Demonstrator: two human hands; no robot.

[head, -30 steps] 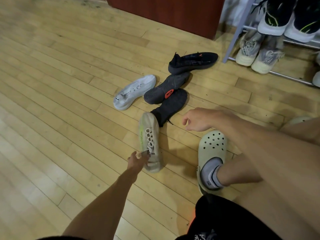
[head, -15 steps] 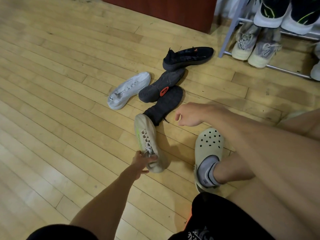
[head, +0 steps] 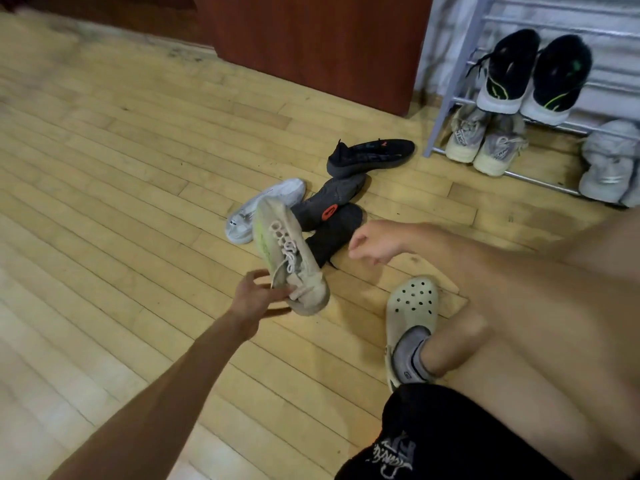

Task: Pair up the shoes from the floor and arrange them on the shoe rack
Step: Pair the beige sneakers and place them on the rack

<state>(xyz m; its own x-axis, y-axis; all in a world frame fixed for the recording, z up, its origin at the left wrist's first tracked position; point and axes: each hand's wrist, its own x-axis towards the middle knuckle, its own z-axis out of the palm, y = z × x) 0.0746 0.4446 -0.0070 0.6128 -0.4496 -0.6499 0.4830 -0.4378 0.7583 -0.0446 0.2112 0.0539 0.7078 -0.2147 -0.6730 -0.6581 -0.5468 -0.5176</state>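
Observation:
My left hand grips the heel of a beige laced sneaker with a green stripe, lifted and tilted off the wooden floor. Behind it lies a white sneaker. To its right sit three dark shoes: one upright black, one on its side showing a red dot on the sole, one dark knit. My right hand hovers loosely curled over the dark knit shoe, holding nothing. The metal shoe rack stands at the upper right.
The rack holds a black-and-white pair on an upper bar, a beige-grey pair and grey shoes below. A red-brown cabinet stands at the back. My foot in a cream clog rests on the floor.
My left hand closed on the beige sneaker's heel and lifted it off the floor, toe swinging up over the white sneaker. The right hand stayed hovering.

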